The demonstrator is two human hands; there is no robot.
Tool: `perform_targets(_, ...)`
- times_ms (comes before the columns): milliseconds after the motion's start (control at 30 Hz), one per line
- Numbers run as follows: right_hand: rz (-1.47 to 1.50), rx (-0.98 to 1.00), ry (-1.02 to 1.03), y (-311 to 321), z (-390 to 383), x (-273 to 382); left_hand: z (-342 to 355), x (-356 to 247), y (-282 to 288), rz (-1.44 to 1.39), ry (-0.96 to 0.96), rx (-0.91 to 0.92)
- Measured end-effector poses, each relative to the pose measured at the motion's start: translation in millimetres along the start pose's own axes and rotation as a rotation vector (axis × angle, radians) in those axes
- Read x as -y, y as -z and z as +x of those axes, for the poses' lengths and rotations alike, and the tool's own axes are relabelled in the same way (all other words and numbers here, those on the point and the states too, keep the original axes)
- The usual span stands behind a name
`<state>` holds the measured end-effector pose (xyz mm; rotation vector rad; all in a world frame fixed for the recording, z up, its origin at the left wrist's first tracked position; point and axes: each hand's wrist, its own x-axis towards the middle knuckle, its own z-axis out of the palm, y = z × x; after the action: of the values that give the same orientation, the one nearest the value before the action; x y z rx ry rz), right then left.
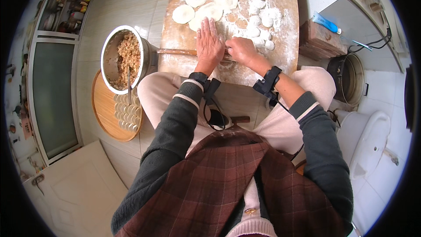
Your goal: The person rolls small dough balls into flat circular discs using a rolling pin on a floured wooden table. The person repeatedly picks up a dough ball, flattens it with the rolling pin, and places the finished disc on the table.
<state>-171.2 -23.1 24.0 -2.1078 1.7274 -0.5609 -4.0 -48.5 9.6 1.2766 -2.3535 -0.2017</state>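
My left hand (209,43) lies flat across a wooden rolling pin (177,52), its fingers stretched forward over the floured board (184,33). Close beside it, my right hand (242,50) is closed over the board; whatever its fingers hold is hidden. Several thin round dough wrappers (183,14) lie beyond my left hand, some overlapping. Small floured dough pieces (253,31) are scattered past my right hand.
Left of the board stands a metal bowl (103,61) of minced filling with a long-handled utensil (129,85). Rows of dumplings (127,116) sit on a round wooden tray (103,114). A blue tube (324,21) and a round metal pot (349,77) are at the right.
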Motion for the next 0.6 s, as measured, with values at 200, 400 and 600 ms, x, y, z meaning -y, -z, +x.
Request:
perform_targets(200, 0.301, 0.063, -0.144, 2.3, 4.9, -10.9, -5.3, 5.3, -6.8, 0.170, 0.069, 0.281)
perform_targets(400, 0.005, -0.034, 0.000, -1.9, -1.9, -2.6, -5.5, 2.5, -6.6, 0.026, 0.017, 0.031)
perform_targets(600, 0.212, 0.055, -0.124, 5.9, 4.3, -9.5, -4.9, 0.3, -1.6, 0.156, 0.077, 0.312)
